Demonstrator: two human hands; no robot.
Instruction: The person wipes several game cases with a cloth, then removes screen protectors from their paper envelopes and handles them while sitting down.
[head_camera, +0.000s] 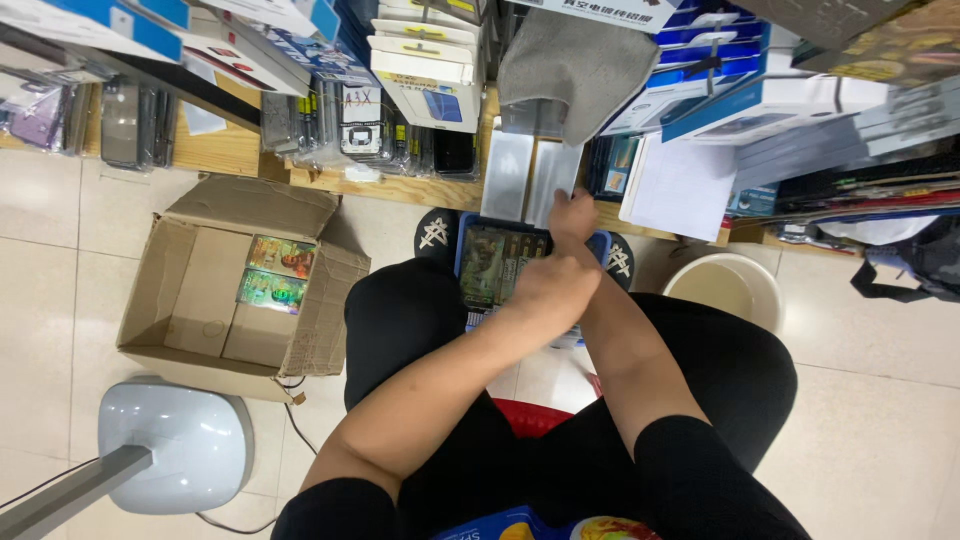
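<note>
**Hand positions over blue tray**

Left hand (555, 285): loosely clenched, resting above the blue tray (500, 262) between the shoes. Right hand (573, 215): fingers touching silver flat packs (528, 178); grasp cannot be told. Cardboard box (240, 290) lies left.

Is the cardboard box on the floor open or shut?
Open. The cardboard box has its flaps spread outward, and two shiny packets lie inside on its bottom.

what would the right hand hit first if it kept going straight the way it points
Most likely the silvery flat packets leaning against the wooden shelf edge: the right hand points up at them and seems to be already at their lower edge, though depth is unclear.
</note>
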